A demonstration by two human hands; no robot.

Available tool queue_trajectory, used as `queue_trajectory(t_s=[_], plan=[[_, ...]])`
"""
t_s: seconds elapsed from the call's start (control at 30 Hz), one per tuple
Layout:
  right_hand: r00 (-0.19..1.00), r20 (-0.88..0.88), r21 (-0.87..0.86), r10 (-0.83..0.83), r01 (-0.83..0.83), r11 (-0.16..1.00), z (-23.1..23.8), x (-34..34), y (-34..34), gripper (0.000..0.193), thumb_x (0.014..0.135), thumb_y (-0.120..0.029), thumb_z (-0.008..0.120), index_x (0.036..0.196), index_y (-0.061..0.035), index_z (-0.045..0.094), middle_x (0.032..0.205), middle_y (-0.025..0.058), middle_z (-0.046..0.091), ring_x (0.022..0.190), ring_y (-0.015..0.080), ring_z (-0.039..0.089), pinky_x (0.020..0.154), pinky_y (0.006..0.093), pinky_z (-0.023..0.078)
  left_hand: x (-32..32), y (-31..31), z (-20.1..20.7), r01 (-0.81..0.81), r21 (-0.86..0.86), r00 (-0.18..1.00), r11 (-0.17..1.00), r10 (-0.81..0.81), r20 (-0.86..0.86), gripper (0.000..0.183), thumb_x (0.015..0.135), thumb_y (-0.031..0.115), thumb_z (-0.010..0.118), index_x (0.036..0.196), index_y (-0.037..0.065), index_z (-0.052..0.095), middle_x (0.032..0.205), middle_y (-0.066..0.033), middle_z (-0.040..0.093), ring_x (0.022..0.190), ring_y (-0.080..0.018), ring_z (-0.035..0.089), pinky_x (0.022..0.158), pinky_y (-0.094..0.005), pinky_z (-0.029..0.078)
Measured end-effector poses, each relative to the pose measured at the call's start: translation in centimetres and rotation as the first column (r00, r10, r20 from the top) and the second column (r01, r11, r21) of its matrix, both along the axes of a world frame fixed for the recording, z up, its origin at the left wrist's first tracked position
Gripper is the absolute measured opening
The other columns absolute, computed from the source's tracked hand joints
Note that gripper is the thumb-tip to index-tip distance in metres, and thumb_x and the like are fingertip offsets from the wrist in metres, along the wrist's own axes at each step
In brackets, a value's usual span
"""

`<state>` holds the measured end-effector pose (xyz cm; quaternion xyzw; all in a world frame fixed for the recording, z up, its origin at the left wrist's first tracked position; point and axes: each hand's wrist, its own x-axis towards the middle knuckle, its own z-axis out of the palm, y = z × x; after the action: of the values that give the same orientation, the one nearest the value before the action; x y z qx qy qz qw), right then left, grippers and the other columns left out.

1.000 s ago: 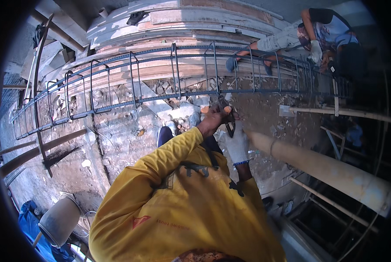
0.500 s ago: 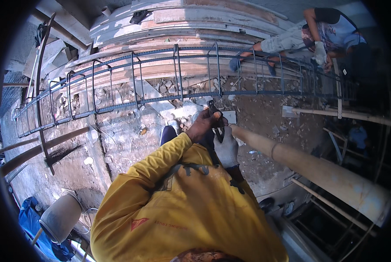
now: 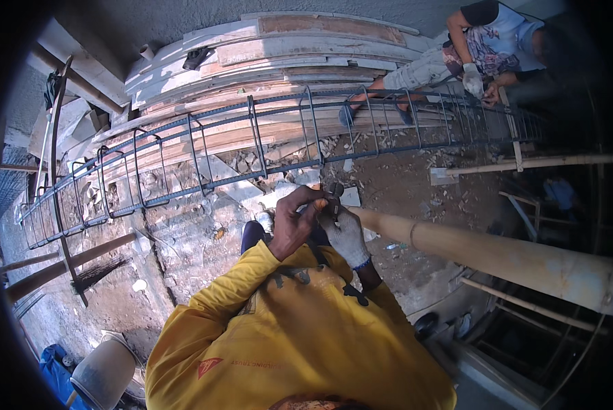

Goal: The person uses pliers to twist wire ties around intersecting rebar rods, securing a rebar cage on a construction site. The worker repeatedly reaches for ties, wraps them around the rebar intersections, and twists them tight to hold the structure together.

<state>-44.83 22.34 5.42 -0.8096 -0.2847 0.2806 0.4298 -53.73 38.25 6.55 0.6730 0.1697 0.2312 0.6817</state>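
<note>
A pair of dark metal pincers (image 3: 334,194) is held upright in front of my chest. My right hand (image 3: 347,238), in a pale work glove, is closed around its lower part. Bare and bent at the fingers, my left hand (image 3: 294,222) pinches right beside the pincers' head; anything between its fingertips is too small to make out. Just beyond both hands runs a long rebar cage (image 3: 251,174) of dark bars and square stirrups, apart from the hands.
A thick bamboo pole (image 3: 470,254) stretches rightward from my right hand. Planks (image 3: 306,51) are stacked behind the cage. A co-worker (image 3: 487,58) with a glove bends over its right end. A bucket (image 3: 103,372) stands at lower left; rubble (image 3: 402,171) litters the ground.
The view has shifted slightly, and the cage's left part sits lower. My hands have drawn closer together around the pincers, which have turned, and my right glove shows more fully.
</note>
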Motion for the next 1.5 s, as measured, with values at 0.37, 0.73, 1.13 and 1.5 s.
queue_trajectory(t_s=[0.37,0.73,1.13,1.5], plan=[[0.7,0.176,-0.042,0.692,-0.697,0.716,6.4,-12.4,24.0,0.037,0.103,-0.042,0.063,0.11,-0.0065,0.072,0.083,0.0228,0.072,0.085,0.0431,0.073,0.074,0.0537,0.056,-17.4,13.1,3.5,-0.83,-0.19,0.526,0.525,0.849,0.047,0.022,0.106,0.018,0.07,0.108,-0.004,0.07,0.093,-0.0071,0.074,0.081,-0.0121,0.068,0.076,-0.0284,0.057],[0.813,0.092,0.4,0.575,-0.559,0.726,4.7,-14.2,17.8,0.053,0.102,-0.019,0.066,0.154,-0.0179,0.056,0.117,0.0157,0.072,0.084,0.035,0.071,0.079,0.0407,0.059,-18.8,8.3,8.5,-0.47,0.855,0.751,0.219,0.608,0.257,0.005,0.099,0.002,0.062,0.102,0.004,0.065,0.093,-0.0137,0.068,0.086,-0.0365,0.067,0.084,-0.0496,0.052],[0.461,0.193,-0.253,0.866,-0.83,0.498,-1.6,-12.1,12.3,0.038,0.108,-0.046,0.05,0.139,-0.0297,0.067,0.09,0.0171,0.076,0.082,0.0414,0.074,0.073,0.0547,0.059,-26.6,40.4,8.7,0.071,0.95,0.418,0.306,0.855,-0.306,0.065,0.094,0.008,0.06,0.157,0.021,0.052,0.094,-0.0196,0.075,0.085,-0.0382,0.073,0.073,-0.0514,0.054],[0.859,-0.029,0.167,0.511,-0.5,0.85,0.7,-9.2,5.1,0.037,0.102,-0.014,0.066,0.138,-0.0035,0.068,0.074,0.0096,0.07,0.068,0.0224,0.071,0.066,0.0364,0.056,-50.3,45.5,18.9,0.188,0.98,0.0,0.06,0.998,-0.061,0.015,0.088,0.015,0.065,0.097,0.005,0.073,0.094,-0.0227,0.072,0.094,-0.0426,0.072,0.08,-0.0514,0.055]])
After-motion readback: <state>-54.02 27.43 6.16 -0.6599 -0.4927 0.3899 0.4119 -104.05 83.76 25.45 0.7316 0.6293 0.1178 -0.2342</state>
